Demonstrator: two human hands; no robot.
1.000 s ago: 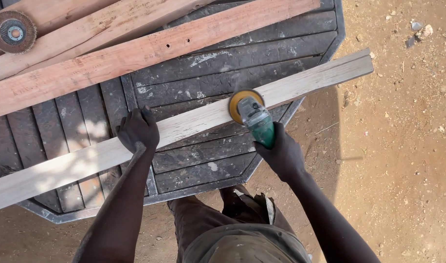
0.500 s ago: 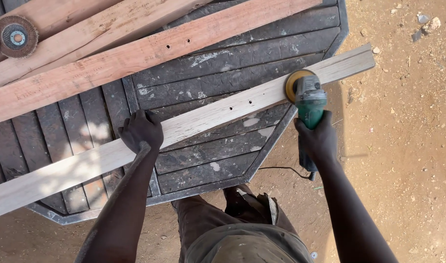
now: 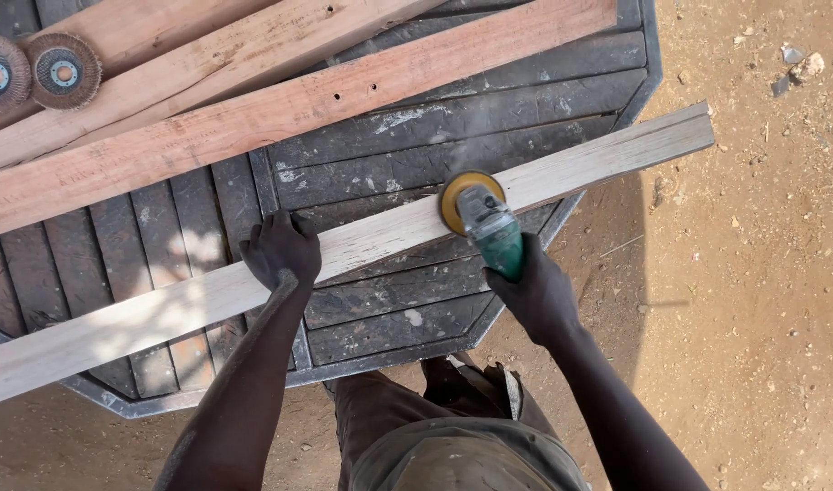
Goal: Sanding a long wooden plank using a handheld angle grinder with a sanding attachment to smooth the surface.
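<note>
Two hands are working in the head view. Left hand [image 3: 282,250] is pressing flat, fingers curled, on the pale plank [image 3: 362,241] lying across the dark slatted table [image 3: 394,168]. Right hand [image 3: 536,295] is gripping the green angle grinder [image 3: 489,227] (its yellow disc probably touching the plank) at three o'clock from the left. Reddish boards [image 3: 253,114] are lying toward twelve o'clock.
</note>
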